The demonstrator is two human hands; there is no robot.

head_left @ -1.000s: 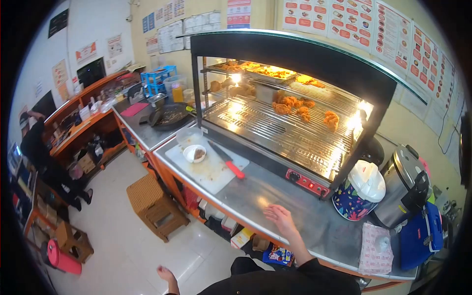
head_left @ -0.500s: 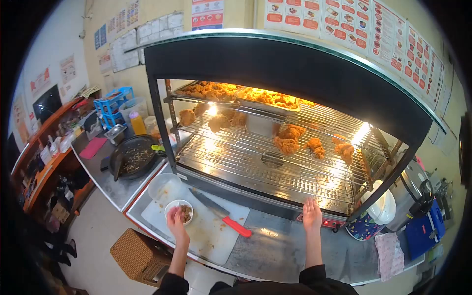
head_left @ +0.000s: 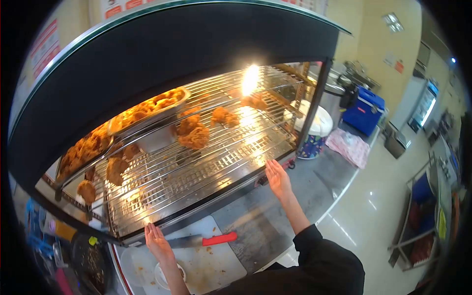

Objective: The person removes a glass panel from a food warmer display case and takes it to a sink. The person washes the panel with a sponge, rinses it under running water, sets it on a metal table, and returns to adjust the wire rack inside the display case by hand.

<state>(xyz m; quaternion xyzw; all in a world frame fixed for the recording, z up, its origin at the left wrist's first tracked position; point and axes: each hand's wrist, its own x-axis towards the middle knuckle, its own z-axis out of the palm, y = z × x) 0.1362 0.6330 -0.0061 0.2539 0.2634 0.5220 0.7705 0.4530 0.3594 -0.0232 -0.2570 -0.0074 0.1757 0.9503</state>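
Note:
My left hand (head_left: 159, 243) is held palm up with fingers stretched out, at the front lower edge of a glass-fronted food warmer (head_left: 206, 196). My right hand (head_left: 279, 181) is also open, near the warmer's front right corner. Neither holds anything. Below my left hand a white cutting board (head_left: 216, 268) bears a knife with a red handle (head_left: 220, 239). A small white bowl (head_left: 160, 278) is partly hidden by my left forearm. Beside it is a clear plastic tub (head_left: 132, 266). Inside the warmer, fried chicken pieces (head_left: 194, 136) lie on a wire rack, and more fill a metal tray (head_left: 156, 140).
A dark pan (head_left: 91, 263) sits on the left counter. Right of the warmer stand a white-lidded patterned bucket (head_left: 310, 142), a pink patterned cloth (head_left: 348, 147) and a blue cooler box (head_left: 364, 110). The counter's edge curves along the right, above a tiled floor.
My view has turned right. My left hand has moved from the white bowl to the warmer's front edge, its fingers now straight. My right hand stays open by the warmer.

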